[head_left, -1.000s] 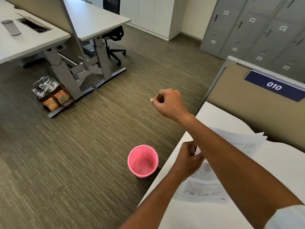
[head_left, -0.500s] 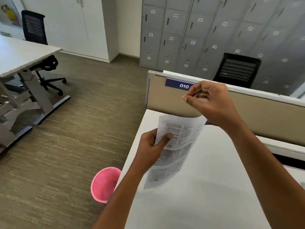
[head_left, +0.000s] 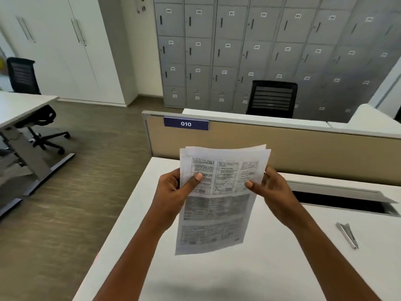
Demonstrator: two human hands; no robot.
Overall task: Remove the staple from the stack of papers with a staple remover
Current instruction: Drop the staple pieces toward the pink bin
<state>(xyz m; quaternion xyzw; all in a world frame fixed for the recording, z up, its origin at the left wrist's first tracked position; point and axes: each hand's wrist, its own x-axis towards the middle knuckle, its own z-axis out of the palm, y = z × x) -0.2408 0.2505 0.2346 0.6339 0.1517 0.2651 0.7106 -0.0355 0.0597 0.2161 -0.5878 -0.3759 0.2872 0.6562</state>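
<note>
A wall of grey lockers (head_left: 260, 51) fills the back of my view, with white cupboards (head_left: 65, 51) to its left. The white bench (head_left: 217, 279) runs under both forearms. A tan partition (head_left: 303, 153) closes off its far edge, and a black chair (head_left: 272, 98) shows behind that. Off to the left are another desk (head_left: 19, 105) and an office chair (head_left: 39, 122), well apart from my work. A long open cable slot (head_left: 338, 202) is set into the bench on the right, near the partition. A blue label reading 010 (head_left: 186, 124) sits on the partition's top left. The staple remover (head_left: 348, 234), a slim metal tool, lies flat on the bench to the right, below the slot and touched by nothing.

The stack of papers (head_left: 217, 213) is lifted clear of the bench, between me and the partition. It is nearly upright with its printed face toward me. Its long axis runs top to bottom, the top edge toward the partition and the bottom edge hanging free. The sheets sit slightly offset along the top.

The left grip (head_left: 173, 187) pinches the stack's left edge in its upper half, thumb on the front and fingers behind. The right grip (head_left: 273, 190) pinches the right edge at about the same height, thumb tip on the printed face.
</note>
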